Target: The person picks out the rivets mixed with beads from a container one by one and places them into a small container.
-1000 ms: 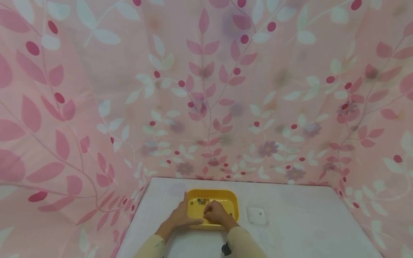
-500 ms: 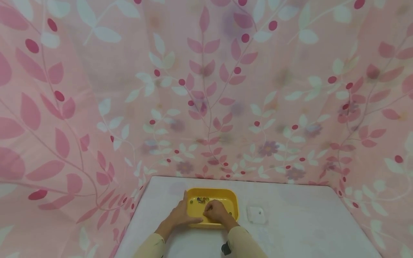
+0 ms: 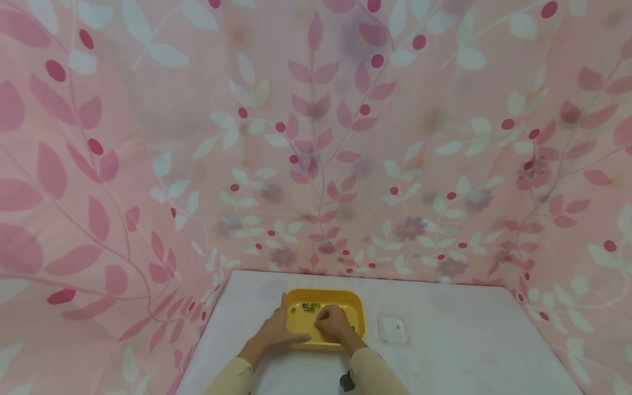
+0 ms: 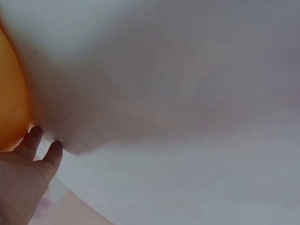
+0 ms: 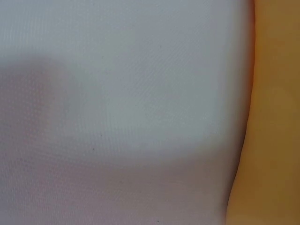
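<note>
A yellow tray (image 3: 353, 299) with rounded corners holds several small glass marbles (image 3: 310, 308), most of them bunched toward its back left. One marble (image 3: 353, 328) lies apart by the right wall. My left hand (image 3: 276, 326) is spread round the tray's front left corner, the thumb along the front rim and the fingers against the left wall. Two of its fingertips show beside the yellow wall in the left wrist view. Inside the tray, my right hand (image 3: 333, 322) has its fingers curled together low over the floor; I cannot tell whether a marble is between them.
To the tray's right stands a small clear square container (image 3: 392, 331) with one small marble in it. A white cloth (image 3: 459, 334) covers the table. Pink leaf-patterned curtains (image 3: 316, 164) enclose the back and sides.
My right hand has shifted slightly to the right inside the tray, its fingers still curled. The left hand and the tray have stayed in place.
</note>
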Tool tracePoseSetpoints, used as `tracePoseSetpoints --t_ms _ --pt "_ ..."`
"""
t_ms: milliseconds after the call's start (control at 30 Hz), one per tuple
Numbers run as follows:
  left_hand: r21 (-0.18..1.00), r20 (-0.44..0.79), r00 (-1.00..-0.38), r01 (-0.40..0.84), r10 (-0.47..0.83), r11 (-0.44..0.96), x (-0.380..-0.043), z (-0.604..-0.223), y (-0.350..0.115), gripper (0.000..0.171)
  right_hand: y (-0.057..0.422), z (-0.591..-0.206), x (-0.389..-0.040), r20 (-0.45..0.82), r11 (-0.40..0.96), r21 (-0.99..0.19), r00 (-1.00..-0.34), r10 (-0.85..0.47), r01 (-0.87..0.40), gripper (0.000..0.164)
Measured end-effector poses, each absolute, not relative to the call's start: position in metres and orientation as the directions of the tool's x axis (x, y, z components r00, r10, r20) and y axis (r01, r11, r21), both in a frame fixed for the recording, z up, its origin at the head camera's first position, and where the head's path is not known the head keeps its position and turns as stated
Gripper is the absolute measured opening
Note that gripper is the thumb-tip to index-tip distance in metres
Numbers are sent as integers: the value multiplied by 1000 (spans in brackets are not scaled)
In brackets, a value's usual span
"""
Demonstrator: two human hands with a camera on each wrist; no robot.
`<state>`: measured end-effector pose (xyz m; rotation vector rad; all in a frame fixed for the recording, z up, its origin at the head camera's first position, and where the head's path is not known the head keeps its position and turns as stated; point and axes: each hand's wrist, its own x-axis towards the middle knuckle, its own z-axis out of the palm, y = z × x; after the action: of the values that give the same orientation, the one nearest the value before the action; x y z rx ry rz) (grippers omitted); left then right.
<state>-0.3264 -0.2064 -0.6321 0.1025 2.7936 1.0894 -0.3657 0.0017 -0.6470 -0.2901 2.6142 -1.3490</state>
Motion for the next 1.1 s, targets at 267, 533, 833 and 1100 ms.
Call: tracePoseSetpoints --t_ms 267,533,833,1100 --pt "673 -94 -988 28 123 739 -325 -633 -206 143 2 -648 -365 -62 559 -823 -963 -262 -99 6" --pt "675 -93 -989 24 117 737 -327 -636 -207 142 3 -643 -364 -49 545 -831 -961 -272 -112 4" --pt "661 -82 -988 46 132 749 -333 -638 -203 145 8 -639 -363 -39 526 -842 -960 -278 -118 4" --pt "660 -80 -989 38 120 751 -332 -639 -205 144 8 -633 -366 40 515 -827 -937 -348 -227 6"
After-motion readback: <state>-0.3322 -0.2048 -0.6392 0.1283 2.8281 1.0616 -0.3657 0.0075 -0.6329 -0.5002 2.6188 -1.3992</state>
